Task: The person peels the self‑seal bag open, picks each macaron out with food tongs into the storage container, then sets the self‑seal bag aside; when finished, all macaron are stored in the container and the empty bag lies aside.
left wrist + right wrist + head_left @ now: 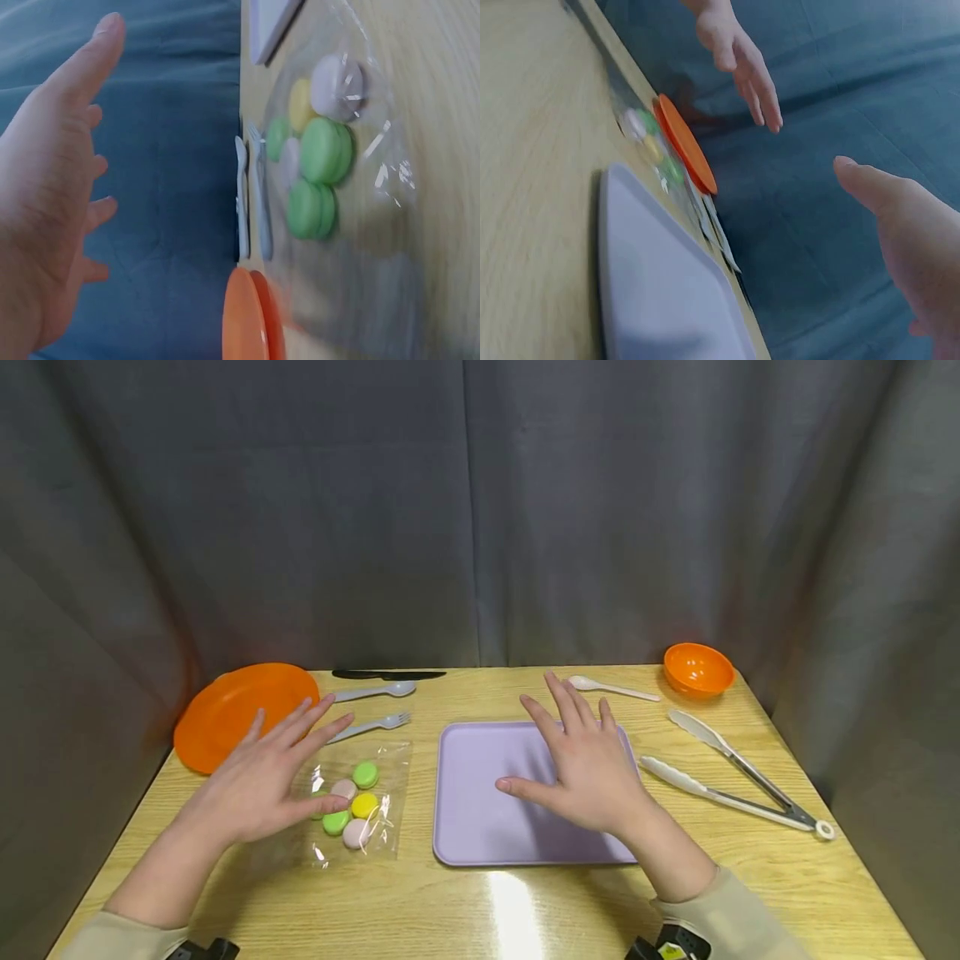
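My left hand (258, 785), fingers spread, hovers over the left part of a clear plastic bag (390, 843) and touches nothing. Inside the bag lie several macarons in green, yellow and pale mauve, such as the green macaron (322, 150); a white string shows on top of them in the head view. Above the lilac tray (480, 827), my right hand (588, 768) is held in the air with its fingers apart and nothing in it. The tray lies flat with only the hand's shadow on its surface. In the right wrist view both hands stay well above the table.
Orange plates (240, 710) lie at the back left, beside a black knife (390, 675), a grey spoon (382, 690) and a grey fork (375, 725). A pale spoon (615, 688), an orange bowl (697, 671) and spread tongs (750, 777) are on the right. Grey curtains enclose the table.
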A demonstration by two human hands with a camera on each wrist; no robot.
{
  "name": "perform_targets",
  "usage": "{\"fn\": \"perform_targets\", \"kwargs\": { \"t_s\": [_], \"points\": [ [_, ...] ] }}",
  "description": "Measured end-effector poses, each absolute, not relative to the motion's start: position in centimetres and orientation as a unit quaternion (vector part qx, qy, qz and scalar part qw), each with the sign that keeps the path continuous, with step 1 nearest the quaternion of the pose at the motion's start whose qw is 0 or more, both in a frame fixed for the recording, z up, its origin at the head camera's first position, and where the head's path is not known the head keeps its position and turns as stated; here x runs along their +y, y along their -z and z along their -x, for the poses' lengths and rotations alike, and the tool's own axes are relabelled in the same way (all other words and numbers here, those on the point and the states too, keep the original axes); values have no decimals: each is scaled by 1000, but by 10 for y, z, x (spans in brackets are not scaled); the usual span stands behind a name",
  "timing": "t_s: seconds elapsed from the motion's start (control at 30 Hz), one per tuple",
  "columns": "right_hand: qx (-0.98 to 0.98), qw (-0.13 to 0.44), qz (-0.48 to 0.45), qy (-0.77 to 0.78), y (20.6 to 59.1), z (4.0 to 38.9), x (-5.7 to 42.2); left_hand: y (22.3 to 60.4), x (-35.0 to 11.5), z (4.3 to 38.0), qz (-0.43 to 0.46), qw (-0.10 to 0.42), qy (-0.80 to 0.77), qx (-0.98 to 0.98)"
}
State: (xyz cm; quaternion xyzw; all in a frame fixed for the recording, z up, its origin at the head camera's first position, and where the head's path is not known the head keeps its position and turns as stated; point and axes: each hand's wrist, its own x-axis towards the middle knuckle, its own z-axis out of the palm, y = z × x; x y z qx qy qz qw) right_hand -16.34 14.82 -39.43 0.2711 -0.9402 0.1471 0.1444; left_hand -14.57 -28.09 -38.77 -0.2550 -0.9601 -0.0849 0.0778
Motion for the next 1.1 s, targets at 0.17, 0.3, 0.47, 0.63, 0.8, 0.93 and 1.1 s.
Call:
{"fn": "perform_targets", "kwargs": {
  "t_s": [0.17,0.3,0.47,0.63,0.8,0.93,1.1],
  "points": [
    [-915,136,-313,-214,404,163,126,395,-289,144,270,55,102,-956],
    [-897,102,-336,-267,416,165,107,406,-297,145,271,39,117,-955],
    [-878,41,-345,-329,432,169,83,425,-308,148,265,25,122,-956],
    [-868,-4,-345,-357,445,171,61,441,-317,149,257,11,129,-958],
    [-858,-21,-365,-361,453,169,39,452,-326,148,251,-11,149,-956],
    [-852,-30,-386,-352,458,163,21,461,-331,149,252,-16,161,-954],
    [-841,-38,-421,-338,467,152,2,468,-333,148,245,-23,161,-956]
  ]
}}
